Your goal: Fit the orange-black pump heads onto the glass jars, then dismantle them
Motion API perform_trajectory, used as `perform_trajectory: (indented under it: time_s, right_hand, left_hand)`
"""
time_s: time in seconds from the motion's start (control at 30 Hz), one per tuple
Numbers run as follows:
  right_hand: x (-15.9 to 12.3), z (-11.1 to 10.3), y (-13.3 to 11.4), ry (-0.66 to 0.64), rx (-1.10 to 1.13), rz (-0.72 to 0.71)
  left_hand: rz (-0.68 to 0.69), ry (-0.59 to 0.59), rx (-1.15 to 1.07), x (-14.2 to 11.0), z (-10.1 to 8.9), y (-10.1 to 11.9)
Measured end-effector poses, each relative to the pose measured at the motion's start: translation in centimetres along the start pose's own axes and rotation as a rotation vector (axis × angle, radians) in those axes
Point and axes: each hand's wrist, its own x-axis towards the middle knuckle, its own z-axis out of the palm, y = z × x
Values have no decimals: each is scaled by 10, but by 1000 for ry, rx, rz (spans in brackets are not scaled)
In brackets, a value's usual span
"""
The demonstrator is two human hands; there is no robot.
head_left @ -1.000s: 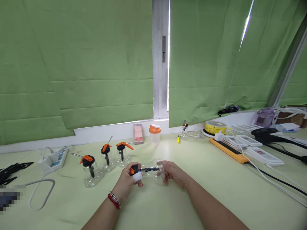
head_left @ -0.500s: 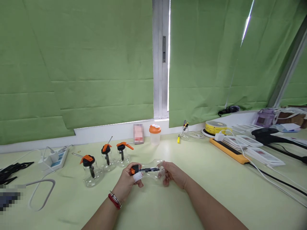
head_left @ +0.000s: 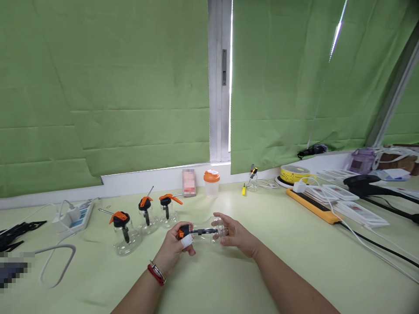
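A clear bottle (head_left: 209, 224) with a black-and-orange top lies on its side between my hands, a dark tube running along inside it. My left hand (head_left: 172, 246) is closed around the top end, a white wrap on its thumb. Around the wide base curve the thumb and fingers of my right hand (head_left: 238, 237). Three similar bottles stand upright to the left: a front one (head_left: 126, 240), a middle one (head_left: 148, 218) and a rear one (head_left: 167, 213). Each has an orange lever and a thin metal spout.
By the wall stand a cup with an orange lid (head_left: 211, 183), a pinkish box (head_left: 189, 183) and a small jar of tools (head_left: 252, 181). An orange power strip (head_left: 312, 207) and papers (head_left: 360, 213) lie right. A white power strip (head_left: 77, 218) with cables is left.
My right hand has shifted its fingers on the bottle's base, the forefinger reaching farther over the far side and the thumb coming to the near side. My left hand and the bottle stay put.
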Motion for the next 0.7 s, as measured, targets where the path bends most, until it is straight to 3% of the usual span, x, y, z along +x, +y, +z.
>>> perform_trajectory:
  time_s: [0.5, 0.7]
  right_hand:
    - [2, -1, 2, -33, -58, 18]
    - [3, 0, 3, 3, -67, 91]
  left_hand:
    - [-3, -12, -11, -1, 1, 4]
    - [-3, -27, -26, -2, 2, 4]
